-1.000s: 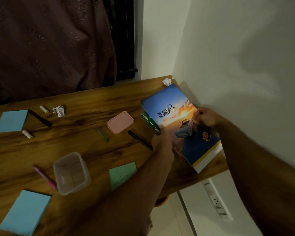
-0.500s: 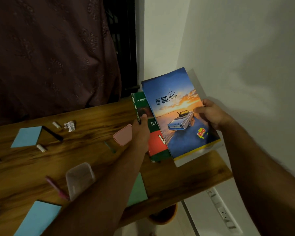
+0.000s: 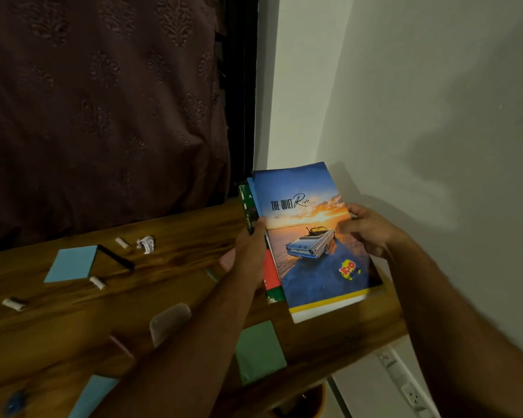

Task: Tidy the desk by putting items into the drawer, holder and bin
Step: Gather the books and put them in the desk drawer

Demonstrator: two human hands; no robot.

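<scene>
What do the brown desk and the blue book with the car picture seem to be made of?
Brown desk: seemingly wood or a wood-look veneer, with visible grain streaks and a slight sheen. Blue book with the car picture: paper with a printed, fairly smooth cover; white page edges show at the bottom.

You stand in a dim room of a home: a wooden worktop (image 3: 169,267) pushed into a white-walled corner, a dark patterned curtain (image 3: 103,110) behind it, a wall socket (image 3: 411,393) below, books (image 3: 314,242) and paper notes (image 3: 71,263) scattered about.
</scene>
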